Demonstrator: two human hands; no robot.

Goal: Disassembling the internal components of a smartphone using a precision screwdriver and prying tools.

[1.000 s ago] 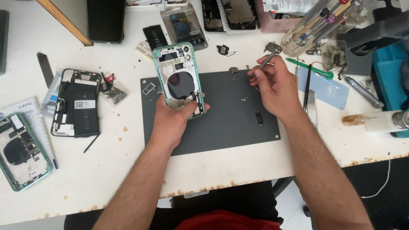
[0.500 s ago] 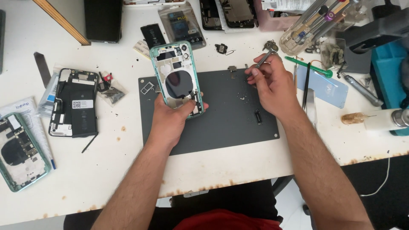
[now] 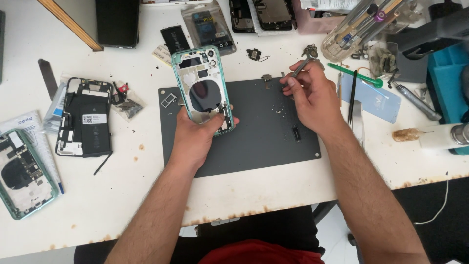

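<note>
**Phone housing in hand, tweezers at the mat's upper edge**

Left hand (image 3: 198, 134): closed on the lower end of a green phone housing (image 3: 202, 88), thumb across its bottom edge. The housing sits at upper centre of the frame, open side up, tilted off the dark work mat (image 3: 244, 146), its top end pointing to the upper left. A round black coil and small boards show inside; no screen is fitted.

Right hand (image 3: 312, 98): closed in a pinch on slim metal tweezers (image 3: 298, 68), tips directed toward the mat's upper edge, near a small dark part (image 3: 266, 77) lying there. Whether the tips hold anything cannot be told.

Judgement of step: small-part work on the stripped housing, with the tweezers at the loose parts rather than inside the shell. The next move appears to call for a steady, fine pinch and a short carry leftward to the housing, which the left hand must keep level and still.

Surroundings: another small dark component (image 3: 296, 133) lies on the mat right of centre. A second green housing (image 3: 22, 173) rests at the left edge of the bench (image 3: 122, 195); a dismantled black phone assembly (image 3: 85, 117) lies just right of it. A green-handled tool (image 3: 354, 74) and a blue card (image 3: 373, 98) lie at right, beyond the right hand.
</note>
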